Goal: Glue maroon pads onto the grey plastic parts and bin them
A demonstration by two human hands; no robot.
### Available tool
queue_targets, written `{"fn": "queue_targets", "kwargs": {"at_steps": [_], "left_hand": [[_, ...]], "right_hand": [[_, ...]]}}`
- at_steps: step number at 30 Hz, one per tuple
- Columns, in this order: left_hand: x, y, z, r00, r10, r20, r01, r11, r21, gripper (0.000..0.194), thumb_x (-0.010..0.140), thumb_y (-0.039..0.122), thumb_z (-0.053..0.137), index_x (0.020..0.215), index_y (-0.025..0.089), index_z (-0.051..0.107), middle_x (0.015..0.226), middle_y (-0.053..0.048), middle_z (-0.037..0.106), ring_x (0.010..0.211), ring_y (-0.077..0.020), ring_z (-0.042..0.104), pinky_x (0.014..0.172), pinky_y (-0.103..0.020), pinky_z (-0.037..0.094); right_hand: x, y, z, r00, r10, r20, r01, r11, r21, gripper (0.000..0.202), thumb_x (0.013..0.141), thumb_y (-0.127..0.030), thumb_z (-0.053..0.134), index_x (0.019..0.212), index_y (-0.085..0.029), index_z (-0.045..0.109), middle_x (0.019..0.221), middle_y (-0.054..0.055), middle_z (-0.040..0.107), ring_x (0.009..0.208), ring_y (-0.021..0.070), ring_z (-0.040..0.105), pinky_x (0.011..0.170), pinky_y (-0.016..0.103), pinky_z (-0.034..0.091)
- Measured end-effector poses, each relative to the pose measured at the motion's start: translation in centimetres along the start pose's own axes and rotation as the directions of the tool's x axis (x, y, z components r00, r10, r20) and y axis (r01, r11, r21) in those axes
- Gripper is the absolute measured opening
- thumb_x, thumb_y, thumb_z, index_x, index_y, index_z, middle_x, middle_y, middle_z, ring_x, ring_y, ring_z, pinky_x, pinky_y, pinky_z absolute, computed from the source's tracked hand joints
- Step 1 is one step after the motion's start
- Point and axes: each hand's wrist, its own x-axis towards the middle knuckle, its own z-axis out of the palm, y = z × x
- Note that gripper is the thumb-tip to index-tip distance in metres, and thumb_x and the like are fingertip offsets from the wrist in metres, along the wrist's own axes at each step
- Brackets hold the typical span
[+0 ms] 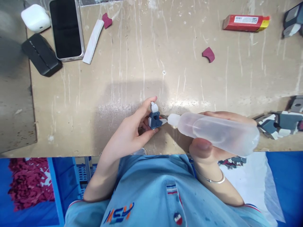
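Near the table's front edge, my left hand [132, 129] is closed on a small dark blue-grey and white part [154, 119], held between thumb and fingers. A translucent squeeze bottle [220, 130] lies nearly level in my right hand [208, 148], its white cap and thin tip pointing left at the part. The tip is at or very close to the part's right side; whether they touch is unclear. My right thumb presses on the front side of the bottle, and the other fingers are mostly hidden behind it.
A phone [67, 30], white case [36, 18], black case [42, 54] and white strip [93, 41] lie back left. Maroon pieces [208, 55] and a red lighter [246, 23] lie farther back. Grey-and-white parts [281, 123] sit right. Blue bins [65, 189] stand below the table.
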Motion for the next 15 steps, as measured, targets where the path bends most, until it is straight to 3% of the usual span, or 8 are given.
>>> {"fn": "queue_targets", "kwargs": {"at_steps": [6, 10, 13, 15], "left_hand": [[0.0, 0.1, 0.1, 1.0, -0.011, 0.005, 0.011, 1.0, -0.016, 0.073, 0.095, 0.014, 0.067, 0.163, 0.03, 0.045, 0.121, -0.004, 0.076, 0.098, -0.0178, 0.075, 0.093, -0.03, 0.062], [0.0, 0.1, 0.0, 1.0, -0.02, 0.001, 0.02, 1.0, -0.002, 0.073, 0.095, 0.017, 0.069, 0.163, 0.029, 0.044, 0.12, -0.005, 0.076, 0.102, -0.0201, 0.076, 0.087, -0.029, 0.063], [0.0, 0.1, -0.1, 0.999, -0.034, 0.0, 0.034, 0.999, 0.003, 0.073, 0.096, 0.018, 0.068, 0.163, 0.027, 0.043, 0.121, -0.006, 0.078, 0.087, -0.0155, 0.073, 0.083, -0.028, 0.063], [-0.1, -0.1, -0.1, 0.999, -0.053, -0.002, 0.053, 0.999, 0.0, 0.072, 0.096, 0.019, 0.067, 0.163, 0.027, 0.041, 0.122, -0.006, 0.079, 0.082, -0.0134, 0.071, 0.084, -0.029, 0.063]], "right_hand": [[-0.2, 0.2, -0.4, 0.999, 0.052, 0.013, -0.052, 0.999, 0.008, 0.039, 0.093, -0.058, 0.078, 0.121, -0.031, 0.077, 0.093, 0.004, 0.067, 0.077, 0.0245, 0.065, 0.061, 0.04, 0.054], [-0.8, 0.1, -0.3, 0.986, 0.161, -0.048, -0.156, 0.983, 0.098, 0.039, 0.083, -0.06, 0.087, 0.109, -0.033, 0.078, 0.092, 0.001, 0.067, 0.077, 0.0217, 0.065, 0.063, 0.037, 0.054], [-0.1, 1.3, -0.5, 0.937, 0.345, -0.046, -0.328, 0.92, 0.215, 0.041, 0.092, -0.07, 0.072, 0.102, -0.031, 0.073, 0.089, 0.0, 0.063, 0.072, 0.0196, 0.063, 0.062, 0.035, 0.053], [1.5, 3.4, -1.3, 0.869, 0.487, 0.092, -0.48, 0.78, 0.401, 0.046, 0.102, -0.07, 0.053, 0.099, -0.027, 0.07, 0.077, -0.002, 0.055, 0.06, 0.0173, 0.053, 0.056, 0.034, 0.05]]}}
